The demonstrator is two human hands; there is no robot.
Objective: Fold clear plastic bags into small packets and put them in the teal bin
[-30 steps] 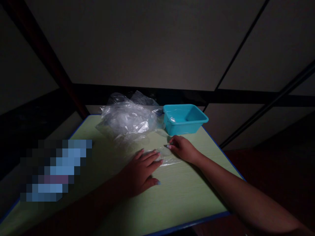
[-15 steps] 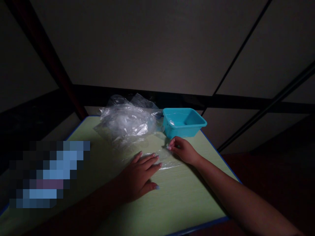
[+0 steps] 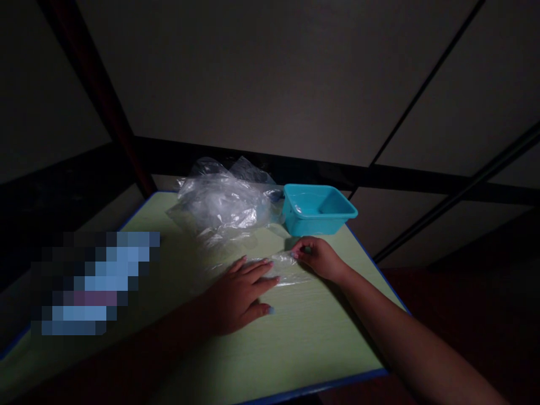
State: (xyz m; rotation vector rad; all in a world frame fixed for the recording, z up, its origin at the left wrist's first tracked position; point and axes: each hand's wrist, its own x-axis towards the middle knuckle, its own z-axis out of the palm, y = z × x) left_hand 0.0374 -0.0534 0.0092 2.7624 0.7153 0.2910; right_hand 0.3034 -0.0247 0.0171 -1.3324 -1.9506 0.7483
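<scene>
A clear plastic bag lies flat on the light green table. My left hand rests palm down on it, fingers spread. At the bag's far right edge, my right hand pinches the thin film between thumb and fingertips. Part of the bag is hidden under my left hand. Just beyond my right hand stands a turquoise plastic basket, upright, with something clear showing inside its left wall. Left of the basket sits a crumpled heap of clear plastic bags.
A blurred-out bluish patch covers something at the table's left side. The table has a blue edge. Pale panels with dark strips rise right behind the table.
My right hand has shifted slightly, and the bag's edge now shows raised at its fingertips. My left hand stays spread on the bag. The whole view has tilted a little.
</scene>
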